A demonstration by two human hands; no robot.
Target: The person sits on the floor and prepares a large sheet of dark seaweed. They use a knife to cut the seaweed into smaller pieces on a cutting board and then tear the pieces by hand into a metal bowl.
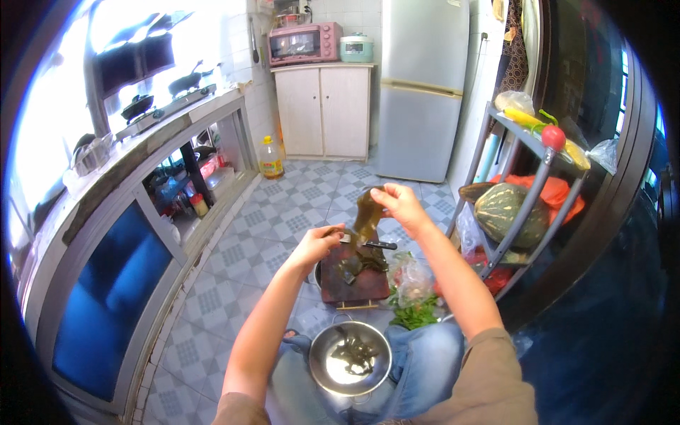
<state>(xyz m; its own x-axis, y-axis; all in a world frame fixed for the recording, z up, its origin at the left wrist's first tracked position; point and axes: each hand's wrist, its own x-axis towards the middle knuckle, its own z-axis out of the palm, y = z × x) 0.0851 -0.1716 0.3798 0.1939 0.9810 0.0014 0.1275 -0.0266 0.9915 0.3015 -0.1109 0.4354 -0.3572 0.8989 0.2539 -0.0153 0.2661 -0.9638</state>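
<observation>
A strip of dark, translucent seaweed-like food (366,215) hangs between my hands above a dark red cutting board (356,289). My right hand (402,206) pinches its upper end, and my left hand (319,245) grips another part lower down. More dark pieces (372,260) lie on the board. A knife with a black handle (381,245) rests across the board's far part, its blade partly hidden by the strip. Nearer to me, between my knees, a steel bowl with loop handles (319,366) holds several dark pieces (355,353).
Right of the board are a clear plastic bag (414,279) and leafy greens (414,314). A metal rack (531,204) with a pumpkin (510,214) stands at right. A low counter (159,146) runs along the left; an oil bottle (271,159) stands near the white cabinet (324,114).
</observation>
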